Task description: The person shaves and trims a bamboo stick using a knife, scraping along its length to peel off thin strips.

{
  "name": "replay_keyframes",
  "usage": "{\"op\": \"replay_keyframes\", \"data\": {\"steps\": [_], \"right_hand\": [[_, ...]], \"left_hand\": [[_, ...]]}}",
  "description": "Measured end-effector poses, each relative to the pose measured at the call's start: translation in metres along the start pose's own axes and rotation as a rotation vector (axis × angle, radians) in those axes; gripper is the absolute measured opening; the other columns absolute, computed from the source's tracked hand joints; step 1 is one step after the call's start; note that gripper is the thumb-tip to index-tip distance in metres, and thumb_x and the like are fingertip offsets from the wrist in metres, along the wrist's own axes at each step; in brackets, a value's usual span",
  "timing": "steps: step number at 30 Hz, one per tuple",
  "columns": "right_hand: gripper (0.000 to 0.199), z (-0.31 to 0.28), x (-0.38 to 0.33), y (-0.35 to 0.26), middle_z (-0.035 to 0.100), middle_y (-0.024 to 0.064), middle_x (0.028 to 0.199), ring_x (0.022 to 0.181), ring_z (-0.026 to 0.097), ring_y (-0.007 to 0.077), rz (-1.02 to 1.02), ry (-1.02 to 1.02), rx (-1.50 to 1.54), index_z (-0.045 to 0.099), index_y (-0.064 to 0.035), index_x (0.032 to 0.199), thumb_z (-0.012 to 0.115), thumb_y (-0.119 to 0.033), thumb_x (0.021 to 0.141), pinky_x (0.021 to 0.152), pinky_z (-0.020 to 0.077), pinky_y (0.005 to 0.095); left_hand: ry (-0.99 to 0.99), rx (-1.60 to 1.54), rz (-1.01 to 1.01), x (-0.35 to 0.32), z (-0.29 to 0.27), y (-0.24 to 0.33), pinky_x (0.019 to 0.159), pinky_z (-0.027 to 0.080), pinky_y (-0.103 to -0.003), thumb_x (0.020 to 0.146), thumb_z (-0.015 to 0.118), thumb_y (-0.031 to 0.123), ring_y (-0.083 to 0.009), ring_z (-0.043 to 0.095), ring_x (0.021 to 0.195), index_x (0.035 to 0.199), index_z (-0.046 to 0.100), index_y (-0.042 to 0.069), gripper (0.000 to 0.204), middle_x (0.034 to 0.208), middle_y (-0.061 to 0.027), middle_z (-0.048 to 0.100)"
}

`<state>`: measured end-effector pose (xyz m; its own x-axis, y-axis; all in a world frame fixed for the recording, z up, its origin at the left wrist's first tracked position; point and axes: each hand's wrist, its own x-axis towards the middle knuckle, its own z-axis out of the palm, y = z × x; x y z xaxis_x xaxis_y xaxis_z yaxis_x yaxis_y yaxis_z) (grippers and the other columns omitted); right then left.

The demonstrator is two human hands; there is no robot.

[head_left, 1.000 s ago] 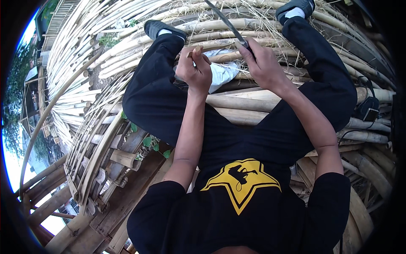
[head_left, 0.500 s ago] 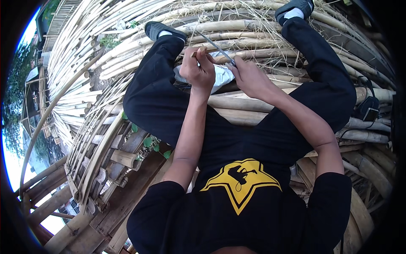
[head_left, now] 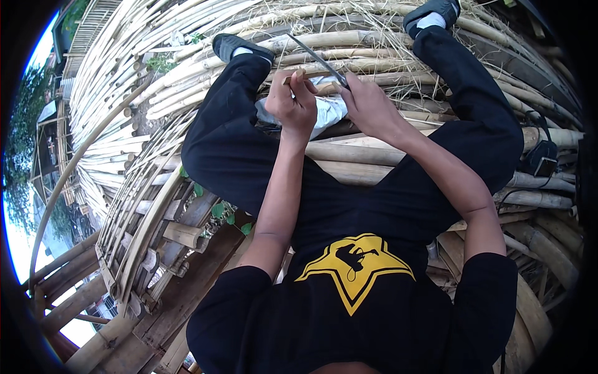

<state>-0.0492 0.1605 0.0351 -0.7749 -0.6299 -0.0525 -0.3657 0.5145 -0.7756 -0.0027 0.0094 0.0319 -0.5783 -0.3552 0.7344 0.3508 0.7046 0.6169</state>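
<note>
My left hand [head_left: 291, 105] is closed in a pinch on a short bamboo strip [head_left: 309, 74], most of it hidden by the fingers. My right hand [head_left: 367, 107] grips a knife [head_left: 316, 56] by its handle. The slim grey blade slants away to the upper left, its point beyond my left hand. Blade and strip appear close together, but whether they touch I cannot tell. Below and between the hands lies a crumpled white plastic bag [head_left: 329, 113], partly covered by them.
My legs are spread over bamboo poles [head_left: 355, 153], with dry shavings [head_left: 398, 81] scattered on them. A dark strapped device [head_left: 543, 159] rests by my right knee. Bundled bamboo strips [head_left: 134, 227] and a long bent pole [head_left: 75, 159] stand at the left.
My right hand has shifted slightly away from me, and the knife blade has moved up with it. My left hand and the strip have barely moved.
</note>
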Motion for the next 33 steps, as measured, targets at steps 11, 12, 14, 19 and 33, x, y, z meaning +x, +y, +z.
{"op": "replay_keyframes", "data": {"steps": [11, 12, 14, 19, 33], "right_hand": [[0.022, -0.002, 0.002, 0.003, 0.058, 0.0246, 0.072, 0.074, 0.056, 0.046, -0.011, -0.09, -0.083, 0.048, 0.0013, 0.089, 0.046, -0.021, 0.092, 0.066, 0.043, 0.0529], [0.023, 0.002, 0.002, 0.015, 0.058, 0.0245, 0.072, 0.074, 0.056, 0.0456, 0.038, -0.099, -0.134, 0.048, 0.0015, 0.089, 0.046, -0.021, 0.092, 0.067, 0.0426, 0.0526], [0.024, 0.014, 0.011, 0.058, 0.058, 0.024, 0.071, 0.074, 0.056, 0.0447, 0.143, -0.155, -0.249, 0.049, 0.0015, 0.088, 0.046, -0.022, 0.093, 0.066, 0.0407, 0.0521], [0.023, -0.012, 0.004, 0.006, 0.056, 0.0232, 0.069, 0.071, 0.054, 0.0442, -0.027, -0.11, -0.018, 0.049, 0.0011, 0.089, 0.049, -0.022, 0.092, 0.066, 0.041, 0.0509], [0.024, 0.004, 0.012, 0.063, 0.056, 0.0242, 0.073, 0.074, 0.054, 0.0438, 0.051, -0.163, -0.268, 0.05, 0.001, 0.087, 0.048, -0.022, 0.092, 0.066, 0.0398, 0.0504]], "left_hand": [[-0.027, -0.025, 0.017, -0.002, 0.001, 0.003, 0.04, 0.041, -0.022, 0.099, 0.042, 0.017, -0.011, 0.055, 0.045, 0.08, 0.048, -0.003, 0.028, 0.067, -0.007, 0.052], [-0.027, -0.049, 0.019, -0.003, 0.002, 0.004, 0.04, 0.041, -0.022, 0.099, 0.041, 0.017, -0.011, 0.054, 0.045, 0.081, 0.048, -0.003, 0.028, 0.067, -0.0071, 0.052], [-0.029, -0.069, 0.029, -0.007, 0.001, 0.002, 0.04, 0.041, -0.022, 0.099, 0.041, 0.017, -0.0111, 0.054, 0.045, 0.081, 0.048, -0.003, 0.028, 0.067, -0.0069, 0.052], [-0.034, -0.046, 0.006, 0.0, -0.001, 0.0, 0.04, 0.04, -0.023, 0.1, 0.039, 0.019, -0.011, 0.052, 0.045, 0.079, 0.046, -0.002, 0.03, 0.066, -0.0068, 0.05], [-0.029, -0.087, 0.061, -0.006, 0.001, -0.004, 0.04, 0.036, -0.022, 0.1, 0.039, 0.024, -0.0094, 0.048, 0.044, 0.077, 0.045, 0.0, 0.033, 0.061, -0.0054, 0.047]]}}
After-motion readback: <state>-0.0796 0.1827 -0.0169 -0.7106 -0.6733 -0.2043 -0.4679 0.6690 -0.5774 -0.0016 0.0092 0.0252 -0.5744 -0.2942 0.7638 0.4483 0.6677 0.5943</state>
